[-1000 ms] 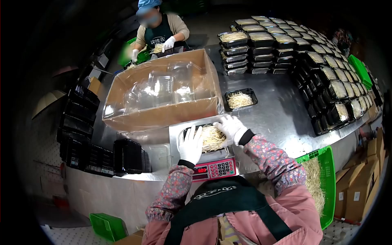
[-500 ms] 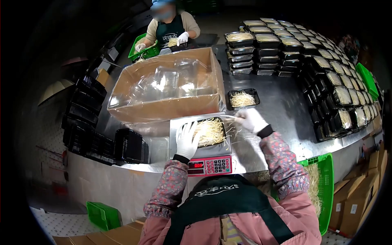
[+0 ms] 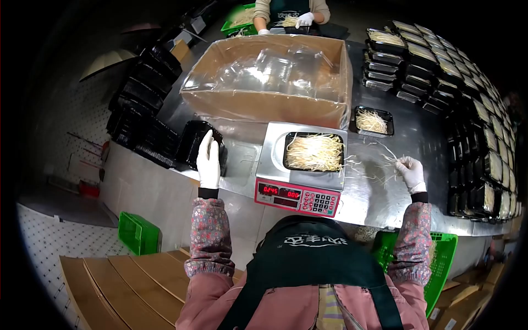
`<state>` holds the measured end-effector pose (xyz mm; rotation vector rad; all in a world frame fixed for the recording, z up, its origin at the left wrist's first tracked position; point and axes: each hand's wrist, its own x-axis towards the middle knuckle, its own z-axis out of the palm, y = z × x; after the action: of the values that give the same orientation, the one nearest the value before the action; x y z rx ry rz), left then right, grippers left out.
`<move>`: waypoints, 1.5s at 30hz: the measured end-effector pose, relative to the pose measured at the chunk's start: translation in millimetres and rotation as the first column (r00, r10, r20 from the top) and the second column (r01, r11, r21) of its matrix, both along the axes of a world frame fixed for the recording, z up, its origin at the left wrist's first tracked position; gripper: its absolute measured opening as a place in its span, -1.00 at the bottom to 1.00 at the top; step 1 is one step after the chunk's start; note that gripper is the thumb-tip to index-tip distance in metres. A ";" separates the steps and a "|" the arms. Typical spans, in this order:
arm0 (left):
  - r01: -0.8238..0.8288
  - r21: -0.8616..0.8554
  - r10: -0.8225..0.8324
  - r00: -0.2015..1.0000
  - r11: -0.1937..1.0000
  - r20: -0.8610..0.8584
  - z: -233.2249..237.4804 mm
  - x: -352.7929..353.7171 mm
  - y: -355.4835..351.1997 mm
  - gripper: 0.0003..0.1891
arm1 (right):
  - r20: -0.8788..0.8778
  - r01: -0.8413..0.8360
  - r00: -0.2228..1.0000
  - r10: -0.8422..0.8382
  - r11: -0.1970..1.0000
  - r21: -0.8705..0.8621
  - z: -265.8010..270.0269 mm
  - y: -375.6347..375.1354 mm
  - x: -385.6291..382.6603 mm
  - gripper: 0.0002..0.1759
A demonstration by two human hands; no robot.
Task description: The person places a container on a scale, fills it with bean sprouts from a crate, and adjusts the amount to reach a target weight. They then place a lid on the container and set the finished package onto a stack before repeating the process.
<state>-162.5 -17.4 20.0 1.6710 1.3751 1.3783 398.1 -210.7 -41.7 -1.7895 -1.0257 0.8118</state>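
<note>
My left hand (image 3: 208, 165), in a white glove, has its fingers stretched out and overlaps the stack of black plastic trays (image 3: 192, 137) on the left. To the right, my gloved right hand (image 3: 411, 175) pinches a few thin bean sprouts (image 3: 388, 156) just above the metal table. Between my hands, a black tray heaped with bean sprouts (image 3: 314, 152) rests on a weighing scale (image 3: 269, 157), whose red display (image 3: 279, 191) is lit. Loose sprouts (image 3: 357, 171) lie right of the scale. Another filled tray (image 3: 373, 121) sits behind them.
A large carton (image 3: 264, 107) lined with clear plastic holds transparent lids behind the scale. Stacked packed trays (image 3: 421, 55) line the right side. Across the table a person (image 3: 286, 14) handles sprouts. Green crates (image 3: 448, 258) (image 3: 137, 234) stand below the table.
My left hand has left the filled tray and moved left to the black trays. My right hand has moved right and lower. The view has shifted; the display now reads 0.245.
</note>
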 end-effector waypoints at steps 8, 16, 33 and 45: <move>0.042 -0.018 -0.043 0.998 0.999 -0.040 -19.6 -7.6 -25.5 -0.59 | 0.115 -0.042 0.993 0.027 0.990 0.131 26.7 32.8 1.7 -0.89; -0.116 -0.057 0.120 0.991 0.992 0.058 -15.0 -30.7 -72.6 -0.60 | 0.108 -0.070 0.994 0.027 0.905 0.420 71.2 138.4 24.5 -0.86; -0.300 -0.222 0.318 0.947 0.928 0.052 -28.7 -35.2 -131.0 -0.56 | 0.799 -0.246 0.501 0.333 0.940 -0.237 -103.8 137.0 29.3 -0.70; 0.266 -0.116 -0.288 0.922 0.957 -0.260 -31.2 60.9 -44.1 -0.34 | 0.651 -0.185 0.758 0.043 0.971 0.151 23.2 46.2 -65.4 -0.06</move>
<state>-101.6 -61.5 -11.2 1.9723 1.2565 0.9477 332.7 -164.6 -18.5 -1.8689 -1.6144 0.1107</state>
